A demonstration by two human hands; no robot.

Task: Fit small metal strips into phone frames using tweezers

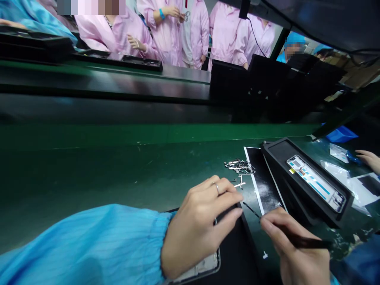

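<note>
My left hand (204,221), with a ring on one finger, reaches over a black tray (237,257). Its thumb and forefinger are apart, with nothing visible between them. Partly hidden beneath it lies a metal phone frame (209,265). My right hand (293,241) is closed on dark tweezers (310,241). A thin dark strip or tip (251,209) points from its fingers toward my left fingertips; whether it is a separate part I cannot tell. Just beyond my left hand is a pile of small thin metal strips (240,166) on the green table (148,174).
To the right, a phone frame with blue strips (316,184) lies in a black tray (276,152) on stacked trays. A white-edged black sheet (264,190) lies beside them. Another person's hand (369,160) is near plastic bags (338,152). People in pink coats (166,35) are behind the bench.
</note>
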